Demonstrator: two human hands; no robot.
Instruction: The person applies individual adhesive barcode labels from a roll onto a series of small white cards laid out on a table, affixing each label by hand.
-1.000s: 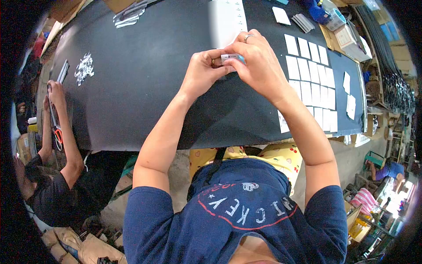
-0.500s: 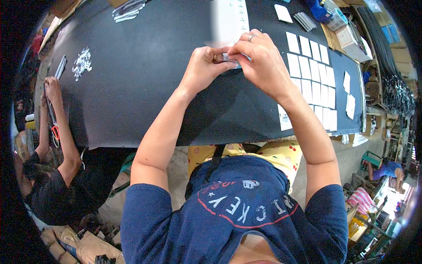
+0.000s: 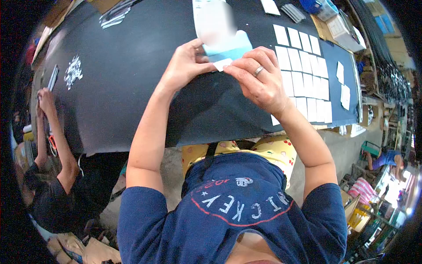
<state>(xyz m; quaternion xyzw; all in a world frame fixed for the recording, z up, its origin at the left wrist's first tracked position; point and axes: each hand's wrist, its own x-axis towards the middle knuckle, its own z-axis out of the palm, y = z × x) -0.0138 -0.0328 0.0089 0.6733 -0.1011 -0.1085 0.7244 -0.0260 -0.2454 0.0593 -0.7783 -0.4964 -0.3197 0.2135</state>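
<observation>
A long white sheet (image 3: 214, 20) with printing along its edge lies at the top of the table. Its near end is a light-blue backing strip (image 3: 227, 53), bent up and partly blurred. My left hand (image 3: 187, 64) grips the left side of this strip, with its thumb reaching to a small white label (image 3: 222, 64). Thumb and forefinger of my right hand (image 3: 260, 75), which wears a ring, pinch the label's right end. Just right of that hand, white cards (image 3: 295, 59) lie in rows.
White scraps (image 3: 73, 72) are heaped at the left, with grey strips (image 3: 118, 14) stacked farther back. A co-worker's hands (image 3: 45, 100) work at the left edge, near orange-handled scissors (image 3: 52, 144). White cards (image 3: 345, 97) and a box (image 3: 347, 35) sit at the right.
My hands have moved slightly apart, the right one lower and turned. The light-blue strip and small white label now show between them. The whole view has shifted a little.
</observation>
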